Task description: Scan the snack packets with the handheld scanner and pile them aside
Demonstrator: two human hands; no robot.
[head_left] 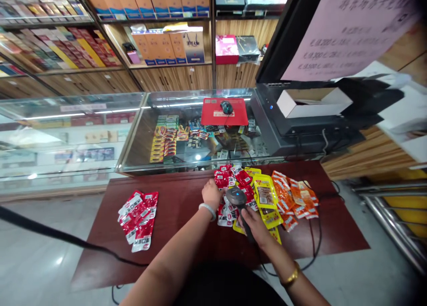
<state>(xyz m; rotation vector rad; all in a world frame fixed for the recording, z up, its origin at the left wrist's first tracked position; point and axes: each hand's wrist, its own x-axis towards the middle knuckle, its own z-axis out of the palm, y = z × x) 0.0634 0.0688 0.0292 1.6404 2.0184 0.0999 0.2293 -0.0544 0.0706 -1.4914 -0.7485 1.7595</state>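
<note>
My right hand (255,226) is wrapped round the handle of a black barcode scanner (236,195), its head over a pile of red and white snack packets (225,213). A small blue light shows on top of the scanner. My left hand (212,195), with a pale bangle at the wrist, is at the left edge of that pile. Its fingers are curled closed against a red packet, partly hidden. Yellow snack packets (266,191) overlap the red ones on the right, and orange packets (289,195) lie beyond them. A separate group of red and white packets (142,217) lies at the left.
The packets lie on a dark red-brown table (180,199). Behind it stands a glass display counter (140,137) with a red mat (208,117) and a mouse (226,107). At right is a till (267,119) carrying a white box (313,110). A black cable (83,243) crosses the left side.
</note>
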